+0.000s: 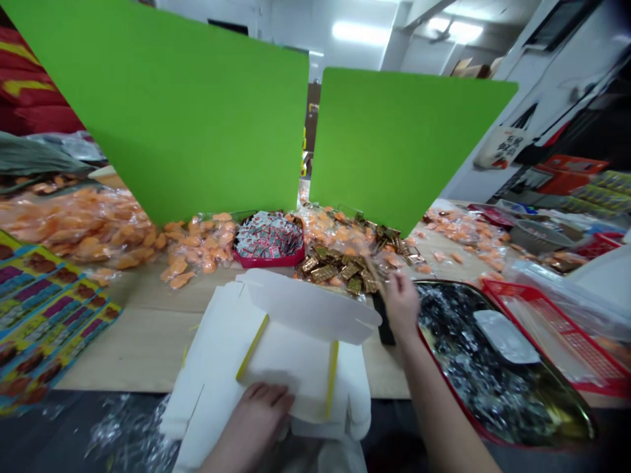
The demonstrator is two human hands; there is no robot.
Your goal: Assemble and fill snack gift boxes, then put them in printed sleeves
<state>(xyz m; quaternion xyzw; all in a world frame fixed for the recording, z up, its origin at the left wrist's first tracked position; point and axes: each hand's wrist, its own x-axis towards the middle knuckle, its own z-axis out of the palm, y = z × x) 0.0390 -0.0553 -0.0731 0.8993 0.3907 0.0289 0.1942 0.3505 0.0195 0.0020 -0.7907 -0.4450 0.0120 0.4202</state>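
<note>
At the bottom middle of the frame, the left hand [266, 407] is on the near side of an open white box [290, 338]. Its arm comes up from the bottom edge and leans to the right. The back of the hand faces up, and the fingers are bent and lie over the box. The thumb is hidden, so I can't tell if the hand grips the box or just rests on it. The box sits in the lower middle, with its lid flap up at the back and yellow edges on two sides.

Right of the middle, the right hand [403, 305] is higher up and farther out. Its arm is long and straight, coming from the bottom right and leaning left. The fingers are bent and point up and left, near a pile of gold packets [328, 266]. A thin tan strip [375, 274] is right by the fingertips, but it is blurry, so I can't tell if they pinch it.

A big tray [566, 402] is at the lower right, beside the right arm. A red bowl [271, 261] of silver packets [270, 235] is near the middle, behind the box.
</note>
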